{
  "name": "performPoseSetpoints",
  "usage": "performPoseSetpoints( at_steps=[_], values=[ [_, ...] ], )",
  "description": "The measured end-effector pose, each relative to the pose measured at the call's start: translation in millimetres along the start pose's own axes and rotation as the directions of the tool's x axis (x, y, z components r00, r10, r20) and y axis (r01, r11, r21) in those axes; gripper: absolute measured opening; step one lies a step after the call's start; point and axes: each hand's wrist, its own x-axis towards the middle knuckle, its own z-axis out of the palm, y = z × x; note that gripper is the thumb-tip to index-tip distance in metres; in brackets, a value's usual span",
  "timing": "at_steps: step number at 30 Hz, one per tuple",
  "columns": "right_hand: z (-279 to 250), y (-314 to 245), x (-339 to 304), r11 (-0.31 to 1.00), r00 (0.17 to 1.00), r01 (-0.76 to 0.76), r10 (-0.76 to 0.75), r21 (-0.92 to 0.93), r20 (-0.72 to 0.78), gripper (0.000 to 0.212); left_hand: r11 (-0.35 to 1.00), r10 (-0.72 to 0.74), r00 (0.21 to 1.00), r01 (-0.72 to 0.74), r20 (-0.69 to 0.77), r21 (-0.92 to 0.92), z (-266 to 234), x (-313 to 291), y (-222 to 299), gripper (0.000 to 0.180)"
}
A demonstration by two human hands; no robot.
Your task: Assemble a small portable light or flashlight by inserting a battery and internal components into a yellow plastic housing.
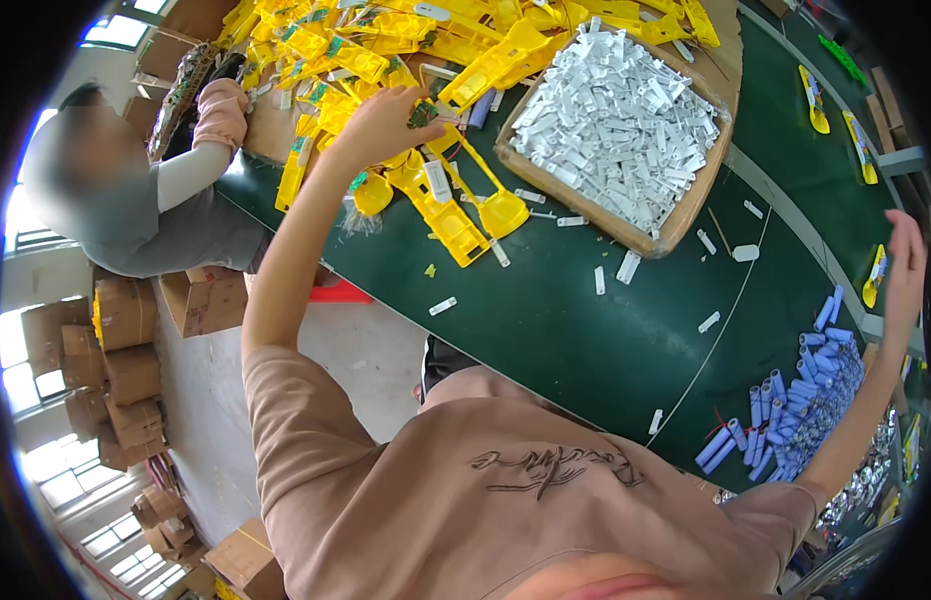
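Note:
My left hand [377,128] reaches into a heap of yellow plastic housings [450,215] at the far left. Its thumb and fingers close around a small green circuit board [422,114]; whether the board is fixed to a housing is hidden. At the far right, my right hand [904,262] is raised with its fingers stretched out and nothing visible in them. Beside it, a yellow housing [873,276] lies on the strip along the table's far right side. Blue cylindrical cells [810,395] with wires are piled near my right forearm.
A cardboard tray [675,222] full of small white plastic parts [620,125] stands on the green table [545,300]. Loose white pieces [442,306] lie scattered around it. Another person [135,200] works at the left. Cardboard boxes [125,370] are stacked behind on the floor.

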Motion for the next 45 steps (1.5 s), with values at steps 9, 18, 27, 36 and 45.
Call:
performPoseSetpoints(
  at_steps=[9, 18, 27, 36, 45],
  values=[
    [84.0, -218.5, -38.8, 0.903, 0.907, 0.12, -0.268, 0.412, 0.324, 0.017, 0.917, 0.031, 0.997, -0.058, -0.076, -0.394, -4.4, -18.5, -29.3, 0.019],
    [243.6, -317.1, -73.0, 0.827, 0.713, 0.549, -0.54, 0.122, 0.446, 0.019, 0.844, 0.12, 0.964, -0.225, -0.236, -0.488, 10.3, -40.6, -29.9, 0.036],
    [285.1, -350.3, -57.9, 0.853, 0.75, 0.498, -0.514, 0.156, 0.416, 0.024, 0.935, 0.048, 0.998, -0.063, -0.05, -0.35, 14.4, -15.3, -37.3, 0.029],
    [290.2, -354.3, -42.7, 0.909, 0.827, 0.3, -0.399, 0.29, 0.395, 0.016, 0.927, 0.138, 0.971, -0.197, -0.197, -0.32, 19.6, -15.0, -45.3, 0.034],
    [241.8, -354.1, 40.0, 0.874, 0.902, 0.267, -0.375, 0.405, 0.215, 0.018, 0.924, 0.329, 0.91, -0.366, -0.252, -0.116, 19.6, -21.3, -40.8, 0.045]
  ],
)
